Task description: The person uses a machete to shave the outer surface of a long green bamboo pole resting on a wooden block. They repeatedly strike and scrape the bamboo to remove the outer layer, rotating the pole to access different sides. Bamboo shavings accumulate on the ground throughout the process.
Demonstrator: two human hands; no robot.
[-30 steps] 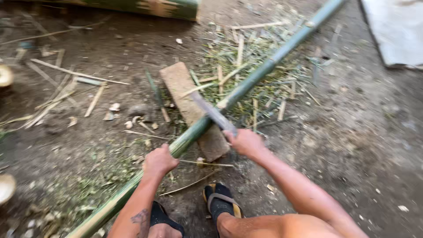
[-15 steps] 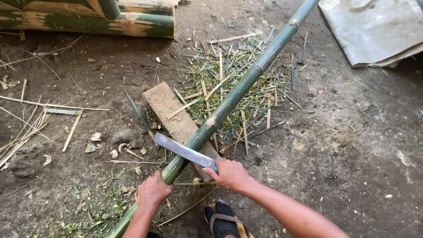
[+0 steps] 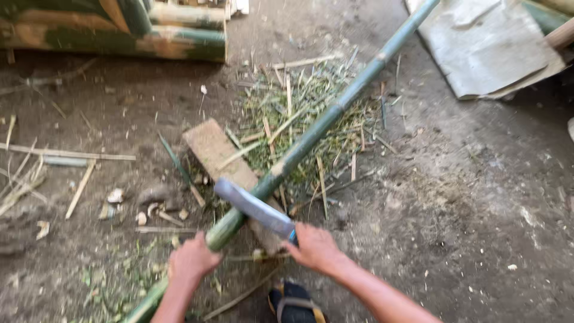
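Note:
A long green bamboo pole (image 3: 323,122) runs diagonally from the bottom left to the top right, resting across a flat wooden block (image 3: 212,149) on the dirt. My left hand (image 3: 191,261) grips the pole near its lower end. My right hand (image 3: 315,246) holds a broad-bladed knife (image 3: 254,207) by the handle, its blade lying across the pole just above my left hand. Whether the edge touches the bamboo is blurred.
Green shavings and bamboo splinters (image 3: 299,113) litter the ground behind the block. Thick bamboo pieces (image 3: 119,27) are stacked at the top left. A grey sheet (image 3: 484,51) lies at the top right. My sandalled foot (image 3: 296,302) is at the bottom edge. Thin sticks (image 3: 66,155) lie left.
The knife has swung down from a raised position to lie across the pole near my left hand. The view has shifted, bringing the stacked bamboo at top left into sight.

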